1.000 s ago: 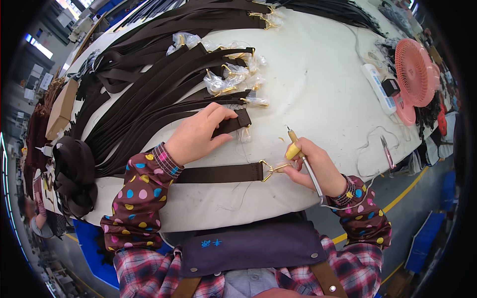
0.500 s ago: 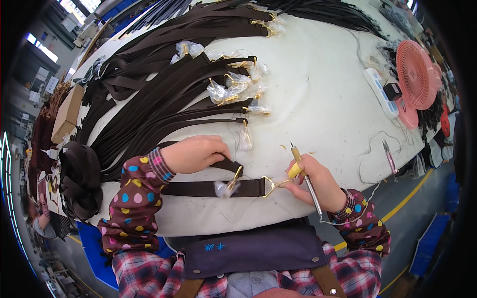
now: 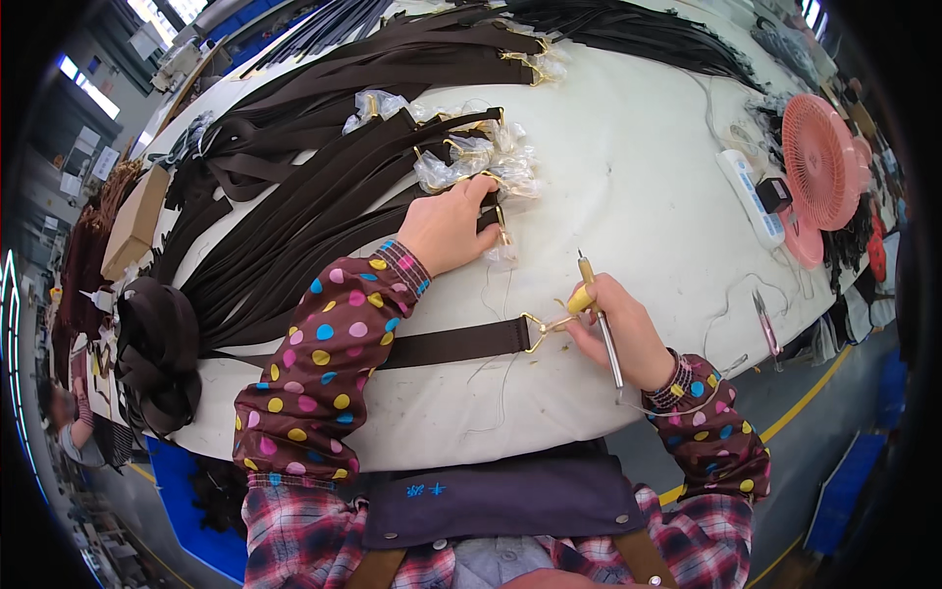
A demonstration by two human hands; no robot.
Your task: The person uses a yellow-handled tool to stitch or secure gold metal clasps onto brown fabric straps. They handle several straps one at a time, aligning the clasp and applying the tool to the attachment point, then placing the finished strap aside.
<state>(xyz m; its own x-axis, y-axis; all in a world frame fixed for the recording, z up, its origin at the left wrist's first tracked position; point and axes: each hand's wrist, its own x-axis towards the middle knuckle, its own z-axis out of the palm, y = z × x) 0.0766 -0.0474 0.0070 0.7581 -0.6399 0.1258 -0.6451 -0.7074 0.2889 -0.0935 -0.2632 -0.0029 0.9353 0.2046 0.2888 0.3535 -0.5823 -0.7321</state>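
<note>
At the bundle of dark brown straps [image 3: 324, 211], my left hand [image 3: 446, 231] is closed over a strap end with gold hardware [image 3: 504, 236] and clear plastic wrap. Its fingertips partly hide what they pinch. Closer to me, a single dark strap [image 3: 456, 346] lies flat, ending in a gold triangular ring [image 3: 533, 332]. My right hand [image 3: 633, 334] grips a slim metal pen-shaped tool [image 3: 608, 348] with a thin cord, its pointed tip facing away. A yellow piece [image 3: 582, 296] shows at those fingers, beside the gold fitting joined to the ring.
On the right of the white table [image 3: 628, 196] stand a pink fan [image 3: 824, 162] and a white power strip [image 3: 751, 196]. Tweezers [image 3: 766, 324] lie near the right edge. A coiled strap heap [image 3: 157, 344] and a cardboard box [image 3: 135, 224] are at the left.
My left hand has let go of a wrapped strap end beside the flat strap and moved up and right to the bundle. My right hand stays nearly in place with the tool.
</note>
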